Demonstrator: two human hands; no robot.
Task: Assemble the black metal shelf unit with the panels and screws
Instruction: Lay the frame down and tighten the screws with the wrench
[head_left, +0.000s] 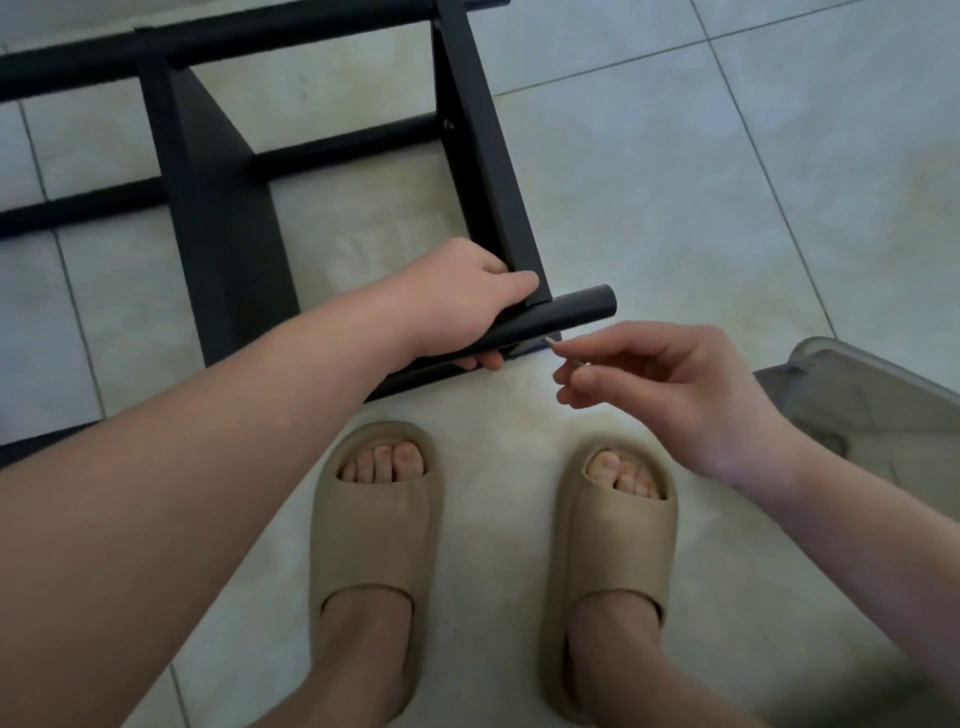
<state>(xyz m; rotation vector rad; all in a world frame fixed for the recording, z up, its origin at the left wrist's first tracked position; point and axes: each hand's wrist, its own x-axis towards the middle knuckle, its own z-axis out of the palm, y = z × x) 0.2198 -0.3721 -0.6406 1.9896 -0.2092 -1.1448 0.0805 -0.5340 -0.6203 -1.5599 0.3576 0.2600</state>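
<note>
Holding tube (566, 312) and screw (563, 353) near clear bin (852, 352)

The shelf frame (228, 218) is matte black throughout, and the round tube (571, 309) at its near corner is the same black with a dull grey sheen. The floor (675, 182) is pale grey-white tile, faintly mottled yellowish, crossed by thin darker grout lines. Both slippers (374, 519) are plain sandy beige. The small screw (563, 353) looks silvery, though blurred. The object (872, 395) at the right edge is translucent grey.
</note>
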